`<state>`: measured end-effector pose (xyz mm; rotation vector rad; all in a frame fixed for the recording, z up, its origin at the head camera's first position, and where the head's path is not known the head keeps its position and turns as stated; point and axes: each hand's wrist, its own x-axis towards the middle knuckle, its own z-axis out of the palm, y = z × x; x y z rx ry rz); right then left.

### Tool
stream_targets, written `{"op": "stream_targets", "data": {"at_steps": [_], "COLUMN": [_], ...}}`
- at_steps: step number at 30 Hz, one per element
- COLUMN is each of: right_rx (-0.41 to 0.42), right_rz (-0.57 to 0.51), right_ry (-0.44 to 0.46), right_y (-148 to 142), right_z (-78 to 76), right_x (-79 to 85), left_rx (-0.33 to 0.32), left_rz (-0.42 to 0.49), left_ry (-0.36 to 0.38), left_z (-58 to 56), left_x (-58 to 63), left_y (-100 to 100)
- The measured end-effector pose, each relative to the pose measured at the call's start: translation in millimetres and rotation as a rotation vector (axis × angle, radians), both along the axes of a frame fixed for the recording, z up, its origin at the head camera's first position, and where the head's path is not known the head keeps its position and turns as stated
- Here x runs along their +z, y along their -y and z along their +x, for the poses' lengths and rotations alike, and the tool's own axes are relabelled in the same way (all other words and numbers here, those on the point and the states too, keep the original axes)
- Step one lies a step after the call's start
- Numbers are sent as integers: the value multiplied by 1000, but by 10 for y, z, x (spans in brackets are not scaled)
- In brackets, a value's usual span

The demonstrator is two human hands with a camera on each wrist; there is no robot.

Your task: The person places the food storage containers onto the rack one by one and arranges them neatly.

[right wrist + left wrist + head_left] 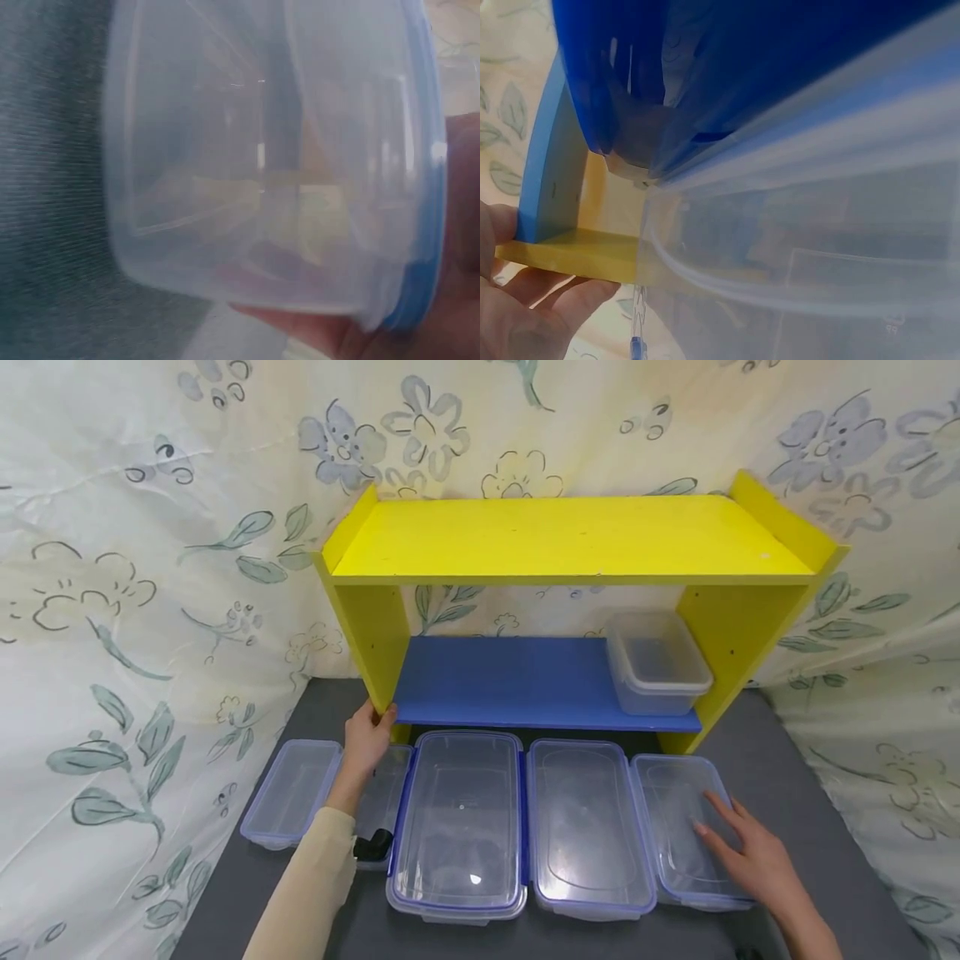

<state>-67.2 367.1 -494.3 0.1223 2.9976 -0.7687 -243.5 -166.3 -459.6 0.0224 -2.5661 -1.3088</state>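
Observation:
A yellow shelf unit (pixel 372 631) with a blue lower board (pixel 510 681) stands at the back. My left hand (pixel 367 739) grips the front edge of its left side panel, low down by the blue board. In the left wrist view, the fingers (pixel 577 300) lie on one side of the yellow panel and the thumb on the other. My right hand (pixel 750 856) rests on the rightmost clear plastic food container (pixel 690 868), fingers spread over its blue-edged lid. The right wrist view shows that container's wall (pixel 225 150) up close, the hand by its lid.
A large food container (pixel 457 810), a medium one (pixel 588 818) and two smaller ones at left, one partly behind my left arm (pixel 292 793), line the dark tabletop (pixel 217 893). Another container (pixel 660 664) sits on the blue board's right end. Flower-patterned cloth (pixel 150 610) hangs behind.

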Motion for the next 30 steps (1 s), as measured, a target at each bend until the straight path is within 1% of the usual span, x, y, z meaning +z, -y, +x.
{"op": "stream_targets", "data": {"at_steps": [3,8,10,12,18,23,26,28,30], "right_rx": [-23,-111,-140,-154,-180,-238,-267,-256,-219], "right_rz": [-66,-235,-303,-344,-435,-501,-539,-562,-585], "right_ry": [48,181,210,218,159,157,87,7,-65], "right_y": [-37,-71,-82,-93,-78,-28,0,11,12], "right_z": [67,183,221,258,392,439,478,514,548], "right_x": [-42,-83,-101,-124,-232,-305,-354,-387,-414], "left_rx": [-4,-11,-17,-16,-17,-8,-7,-7,-4], "left_rz": [3,-3,-2,0,23,30,28,26,27], "left_ry": [8,5,0,-5,-2,8,7,6,6], "left_z": [2,2,-5,-13,-17,-10,-9,-7,-2], "left_x": [11,13,9,6,2,5,2,-1,-2], "left_y": [-12,-23,-29,-34,-26,-11,-7,-4,-2]}}
